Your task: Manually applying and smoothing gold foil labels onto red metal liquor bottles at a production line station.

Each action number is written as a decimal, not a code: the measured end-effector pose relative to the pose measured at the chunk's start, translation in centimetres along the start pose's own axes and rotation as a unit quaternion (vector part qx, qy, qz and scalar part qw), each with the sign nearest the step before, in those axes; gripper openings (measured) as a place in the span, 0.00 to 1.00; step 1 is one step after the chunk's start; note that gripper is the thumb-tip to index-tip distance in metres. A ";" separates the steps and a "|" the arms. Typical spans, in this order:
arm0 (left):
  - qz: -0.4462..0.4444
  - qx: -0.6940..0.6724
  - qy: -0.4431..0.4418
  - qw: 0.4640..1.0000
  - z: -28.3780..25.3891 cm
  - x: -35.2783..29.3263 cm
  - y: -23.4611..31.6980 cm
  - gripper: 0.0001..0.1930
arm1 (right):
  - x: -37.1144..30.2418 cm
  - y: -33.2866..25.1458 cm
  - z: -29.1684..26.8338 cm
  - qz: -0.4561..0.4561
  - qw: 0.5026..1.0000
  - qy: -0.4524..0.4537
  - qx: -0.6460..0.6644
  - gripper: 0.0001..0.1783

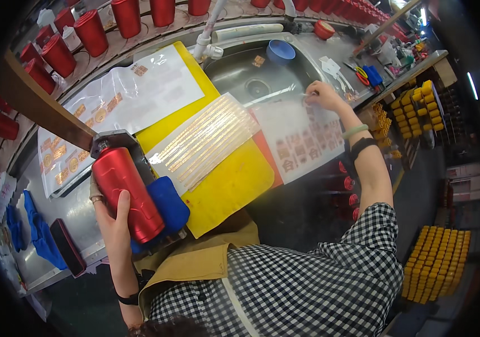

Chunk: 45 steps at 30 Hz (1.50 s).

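Gripping red bottle (pixel 128 194) beside blue pad (pixel 171 205) with left hand (pixel 113 220) curled round it; pinching near far edge of printed sheet (pixel 300 140) with right hand (pixel 319 95), cannot tell on what. Probably picking from sheet, calling next for a gentle lift.

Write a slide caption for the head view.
Left hand holding a red bottle, right hand near a printed sheet and sink.

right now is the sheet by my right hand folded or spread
Spread: the sheet is opened out, its printed face showing, no fold visible.
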<state>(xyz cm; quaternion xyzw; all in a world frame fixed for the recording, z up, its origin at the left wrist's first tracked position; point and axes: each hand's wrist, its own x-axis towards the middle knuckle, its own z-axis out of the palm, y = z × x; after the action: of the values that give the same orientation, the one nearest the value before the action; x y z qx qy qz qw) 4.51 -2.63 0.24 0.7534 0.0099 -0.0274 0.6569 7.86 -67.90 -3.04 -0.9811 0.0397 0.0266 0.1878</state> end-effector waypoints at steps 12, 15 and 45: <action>-0.005 0.001 0.007 1.000 -0.2 -0.1 -0.2 0.36 | -2.9 -3.7 -1.2 -0.019 0.992 0.122 0.013 0.09; -0.007 -0.005 0.006 1.000 0.0 -0.1 -0.1 0.35 | -3.5 -4.4 -1.7 -0.033 0.987 0.156 -0.013 0.10; -0.012 0.018 0.005 1.000 -0.1 -0.2 -0.3 0.36 | -2.2 -4.8 -3.1 -0.107 0.988 0.101 -0.046 0.08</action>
<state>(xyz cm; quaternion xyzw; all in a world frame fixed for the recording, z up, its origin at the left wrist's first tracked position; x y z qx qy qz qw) 4.33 -2.51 -0.03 0.7649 0.0219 -0.0314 0.6431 6.22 -64.52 1.77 -0.9848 -0.0483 -0.0910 0.1397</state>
